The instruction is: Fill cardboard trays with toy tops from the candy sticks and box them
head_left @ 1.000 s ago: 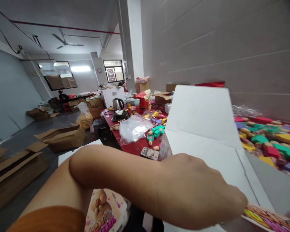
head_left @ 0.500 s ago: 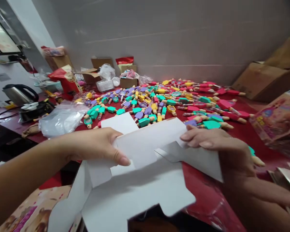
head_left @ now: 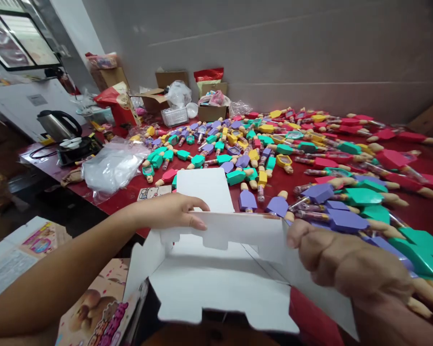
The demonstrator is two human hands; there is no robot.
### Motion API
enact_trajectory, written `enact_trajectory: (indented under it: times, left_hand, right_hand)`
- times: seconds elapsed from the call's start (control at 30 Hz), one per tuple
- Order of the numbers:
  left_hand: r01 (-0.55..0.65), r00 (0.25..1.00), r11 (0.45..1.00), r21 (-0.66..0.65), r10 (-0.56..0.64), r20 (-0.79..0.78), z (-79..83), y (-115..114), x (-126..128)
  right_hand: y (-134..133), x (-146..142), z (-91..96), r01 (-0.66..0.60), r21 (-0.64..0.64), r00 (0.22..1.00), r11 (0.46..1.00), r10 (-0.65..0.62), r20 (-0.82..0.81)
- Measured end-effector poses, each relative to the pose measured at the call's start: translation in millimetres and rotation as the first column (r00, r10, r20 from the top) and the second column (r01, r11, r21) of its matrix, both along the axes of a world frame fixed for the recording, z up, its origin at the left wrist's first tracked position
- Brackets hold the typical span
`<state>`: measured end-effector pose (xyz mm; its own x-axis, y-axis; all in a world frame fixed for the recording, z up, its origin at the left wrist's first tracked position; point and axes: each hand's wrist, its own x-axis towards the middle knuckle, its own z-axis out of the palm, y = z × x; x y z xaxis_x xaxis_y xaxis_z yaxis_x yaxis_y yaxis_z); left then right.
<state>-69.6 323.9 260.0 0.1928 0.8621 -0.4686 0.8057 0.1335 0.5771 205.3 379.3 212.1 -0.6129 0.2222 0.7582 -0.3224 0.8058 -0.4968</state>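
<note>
White card box (head_left: 220,283) is sitting partly folded in front of the person, its long axis running crosswise from left to right, its inner face showing and one tall flap (head_left: 202,190) pointing up and away toward the far wall. The left hand (head_left: 169,211) is hooking its fingers over the box's upper edge near the middle, a light, narrow hold on the card. The right hand (head_left: 346,266) is gripping the box's right end, with its fingers (head_left: 306,245) curled around the card.

Beyond the box, a red table (head_left: 122,204) is carrying a wide spread of toy tubes (head_left: 310,192) with teal, purple, red and yellow tops. Farther beyond the box, a brown carton (head_left: 212,113) is holding pink-wrapped packets, with a plastic basket (head_left: 169,117) to its left. Left of the box, a clear plastic bag (head_left: 111,168) is lying on the table, and a steel kettle (head_left: 57,125) is standing farther out. A printed carton (head_left: 94,312) is sitting just left of the box, below the left forearm.
</note>
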Motion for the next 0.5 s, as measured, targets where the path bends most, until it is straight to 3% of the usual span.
enact_trajectory:
  times: [0.07, 0.1, 0.17, 0.2, 0.23, 0.27, 0.33, 0.37, 0.4, 0.43, 0.5]
  left_hand:
    - [-0.008, 0.999, 1.000, 0.018, 0.009, -0.035, -2.6, 8.1, -5.4]
    - [-0.010, 0.999, 0.999, 0.034, 0.011, -0.035, -4.1, 11.5, -7.2]
    - [-0.045, 0.999, 0.982, 0.182, 0.042, 0.023, -7.4, 16.2, -10.2]
    - [-0.097, 0.993, 0.945, 0.313, 0.071, 0.094, -9.4, 16.9, -12.0]
    - [-0.177, 0.974, 0.871, 0.458, 0.087, 0.212, -12.1, 16.1, -14.4]
    - [-0.275, 0.928, 0.762, 0.585, 0.051, 0.370, -15.6, 13.8, -17.3]
    - [-0.480, 0.746, 0.552, 0.682, -0.153, 0.648, -25.3, 4.0, -24.3]
    - [-0.541, 0.661, 0.501, 0.676, -0.244, 0.710, -31.3, -3.0, -27.5]
    - [-0.551, 0.622, 0.486, 0.678, -0.303, 0.722, -37.4, -10.9, -29.8]
    - [-0.520, 0.642, 0.491, 0.699, -0.315, 0.699, -43.4, -18.9, -30.8]
    - [-0.393, 0.824, 0.495, 0.775, -0.183, 0.536, -53.4, -32.4, -27.1]
  right_hand:
    - [11.4, -11.6, 0.3, -0.226, -0.074, 0.960, 0.971, 0.209, -0.186]
    - [16.5, -16.8, -0.9, -0.234, -0.096, 0.955, 0.968, 0.210, -0.210]
    - [23.4, -24.7, -5.1, -0.121, -0.173, 0.972, 0.978, 0.081, -0.222]
    - [25.2, -27.4, -7.4, -0.044, -0.210, 0.976, 0.977, -0.002, -0.216]
    - [26.2, -29.6, -9.1, 0.026, -0.226, 0.981, 0.974, -0.069, -0.183]
    - [26.5, -31.6, -9.9, 0.090, -0.213, 0.985, 0.973, -0.119, -0.126]
    - [26.5, -35.6, -7.7, 0.216, -0.098, 0.976, 0.971, -0.214, 0.030]
    - [26.3, -37.9, -5.0, 0.264, -0.004, 0.960, 0.964, -0.263, 0.098]
    - [26.0, -40.3, -1.8, 0.295, 0.097, 0.938, 0.950, -0.308, 0.159]
    - [25.7, -42.7, 1.3, 0.313, 0.195, 0.909, 0.929, -0.353, 0.222]
    - [25.1, -46.9, 5.1, 0.331, 0.372, 0.834, 0.867, -0.454, 0.315]
